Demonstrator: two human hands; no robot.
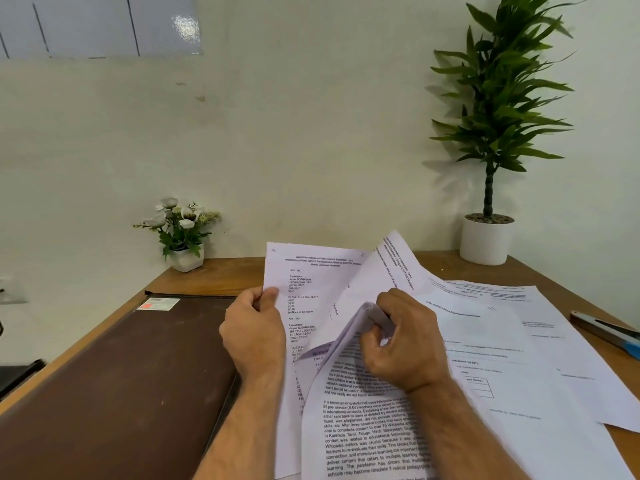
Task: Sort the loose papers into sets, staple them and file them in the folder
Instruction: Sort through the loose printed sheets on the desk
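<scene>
Right hand (398, 341): you are curling a page corner up from the papers (374, 427).
Left hand (256, 327): you are pinching the sheaf's left edge.
Folder (121, 375): lying closed just left, long axis running away from you, nearer your left hand.
Stapler (609, 332): resting far right.

Left hand (254, 327) pinches with thumb on top; right hand (401, 337) curls, fingers gripping.

Bare desk (221, 275) behind folder (114, 382), stapler (609, 332) far right
</scene>
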